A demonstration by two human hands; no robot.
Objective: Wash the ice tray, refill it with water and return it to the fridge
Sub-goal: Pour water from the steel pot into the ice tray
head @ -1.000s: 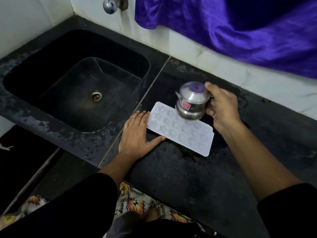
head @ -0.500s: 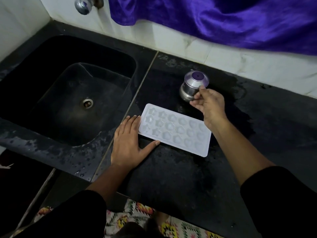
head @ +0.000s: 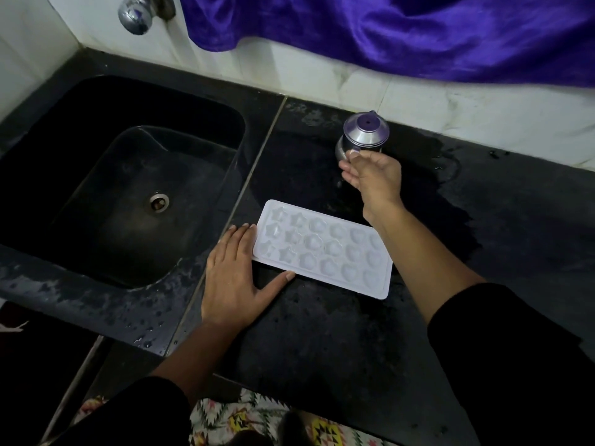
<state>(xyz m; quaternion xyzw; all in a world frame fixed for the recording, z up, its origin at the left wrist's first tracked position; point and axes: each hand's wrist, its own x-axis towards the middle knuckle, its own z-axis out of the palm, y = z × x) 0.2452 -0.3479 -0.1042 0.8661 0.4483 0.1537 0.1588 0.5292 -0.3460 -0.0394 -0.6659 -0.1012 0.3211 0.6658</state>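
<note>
A white plastic ice tray [head: 325,249] with star- and flower-shaped cells lies flat on the black counter [head: 322,349], just right of the sink. My left hand [head: 233,278] rests flat on the counter against the tray's left end, with its thumb along the tray's front edge. A small steel pot [head: 365,132] with a purple-topped lid stands upright near the back wall. My right hand [head: 375,177] is just in front of the pot with its fingers loosely bent. Its fingertips are at the pot's lower side, not wrapped round it.
The black sink [head: 80,101] with its drain [head: 158,202] lies to the left, with a chrome tap [head: 135,12] above it. A purple cloth [head: 402,33] hangs over the white tiled wall. The counter around the pot looks wet. A patterned mat [head: 257,416] lies on the floor below.
My right hand carried the steel pot from above the tray to the back of the counter, set it down and loosened its hold. My left hand stayed by the tray.
</note>
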